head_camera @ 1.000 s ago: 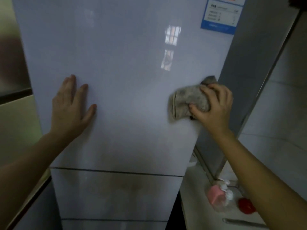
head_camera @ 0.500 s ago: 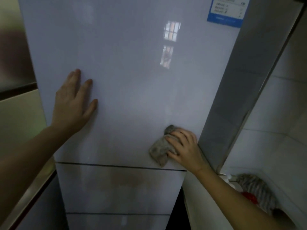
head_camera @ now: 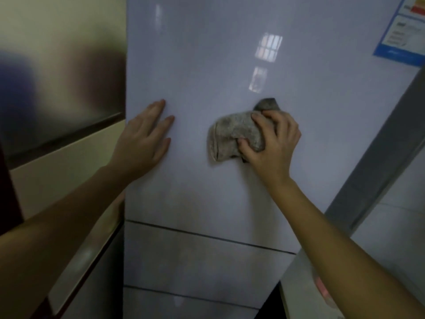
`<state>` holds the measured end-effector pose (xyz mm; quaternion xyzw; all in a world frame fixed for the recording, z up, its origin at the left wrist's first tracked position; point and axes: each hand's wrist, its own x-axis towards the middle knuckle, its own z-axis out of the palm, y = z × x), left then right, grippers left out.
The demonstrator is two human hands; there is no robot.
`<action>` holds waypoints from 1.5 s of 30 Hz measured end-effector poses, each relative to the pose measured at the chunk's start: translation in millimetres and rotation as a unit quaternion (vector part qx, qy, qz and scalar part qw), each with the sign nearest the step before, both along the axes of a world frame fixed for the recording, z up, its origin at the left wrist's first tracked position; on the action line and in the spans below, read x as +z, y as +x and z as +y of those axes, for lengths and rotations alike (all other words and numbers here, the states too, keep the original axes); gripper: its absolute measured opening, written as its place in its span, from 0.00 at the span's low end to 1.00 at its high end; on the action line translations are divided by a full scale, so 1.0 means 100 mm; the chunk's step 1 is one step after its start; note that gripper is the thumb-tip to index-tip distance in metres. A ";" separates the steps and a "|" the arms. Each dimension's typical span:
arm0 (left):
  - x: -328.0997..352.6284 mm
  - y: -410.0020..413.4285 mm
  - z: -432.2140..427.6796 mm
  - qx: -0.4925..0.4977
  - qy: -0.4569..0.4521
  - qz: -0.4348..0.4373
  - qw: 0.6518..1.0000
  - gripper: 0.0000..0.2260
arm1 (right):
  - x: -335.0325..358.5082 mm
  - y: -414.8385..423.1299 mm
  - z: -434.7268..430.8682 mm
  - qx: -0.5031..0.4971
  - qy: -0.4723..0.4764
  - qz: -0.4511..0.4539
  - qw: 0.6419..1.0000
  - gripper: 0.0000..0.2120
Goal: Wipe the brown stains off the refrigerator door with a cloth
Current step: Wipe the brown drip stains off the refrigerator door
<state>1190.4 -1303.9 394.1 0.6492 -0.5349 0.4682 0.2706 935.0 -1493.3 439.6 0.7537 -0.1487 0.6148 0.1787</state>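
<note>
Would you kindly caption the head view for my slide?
Right hand presses a grey cloth against the refrigerator door; left hand rests flat.

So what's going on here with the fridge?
A person is wiping the upper refrigerator door with a bunched grey cloth. The right hand grips the cloth and presses it against the middle of the door, while the left hand lies flat and open on the panel near its left edge, apart from the cloth. A faint brownish smear shows on the drawer panel below, which the cloth is not touching.
</note>
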 end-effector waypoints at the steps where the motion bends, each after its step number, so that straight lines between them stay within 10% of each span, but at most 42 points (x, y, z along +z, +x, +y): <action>1: 0.01 0.02 0.00 0.001 0.004 -0.007 1.000 0.22 | -0.08 0.12 0.06 0.004 -0.009 0.017 1.000 0.24; 8: -0.06 0.13 0.09 0.004 -0.012 -0.009 1.000 0.22 | -1.08 0.25 0.14 0.037 -0.111 0.204 0.972 0.23; 23: -0.23 0.25 0.11 -0.028 -0.032 -0.012 0.999 0.22 | -1.14 1.30 0.68 0.095 -0.088 0.196 0.972 0.22; 32: -0.39 0.19 0.12 0.003 -0.009 -0.023 1.000 0.24 | -1.96 0.89 0.39 0.126 -0.162 0.326 0.923 0.17; 45: -0.42 -0.09 0.11 0.005 0.015 0.101 0.995 0.25 | -1.63 0.13 0.22 0.075 -0.077 0.269 0.957 0.17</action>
